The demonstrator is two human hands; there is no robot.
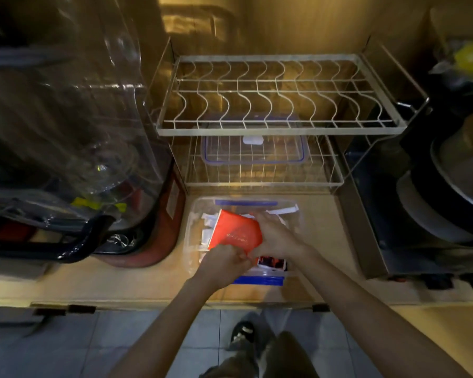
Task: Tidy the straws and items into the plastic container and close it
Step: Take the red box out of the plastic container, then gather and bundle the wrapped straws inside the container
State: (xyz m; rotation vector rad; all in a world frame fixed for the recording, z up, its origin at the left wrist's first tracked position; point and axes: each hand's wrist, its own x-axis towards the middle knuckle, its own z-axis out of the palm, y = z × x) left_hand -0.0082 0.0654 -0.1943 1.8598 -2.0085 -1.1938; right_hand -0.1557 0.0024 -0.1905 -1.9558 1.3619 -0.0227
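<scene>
A clear plastic container [191, 214] with blue clips stands open on the counter in front of me. White wrapped straws and paper items [206, 227] lie inside it, with a small dark picture card [272, 263] near its front. A red packet [236, 231] is held tilted over the container. My left hand [224, 261] grips its lower edge and my right hand [276, 236] grips its right side. The clear lid with a blue seal [254, 151] rests on the lower tier of the wire rack behind.
A two-tier wire dish rack [279, 129] stands behind the container. Plastic-wrapped goods and a red-based appliance [153, 241] crowd the left. A stove with dark pans [434, 208] sits on the right. The counter edge [175, 304] runs below my hands.
</scene>
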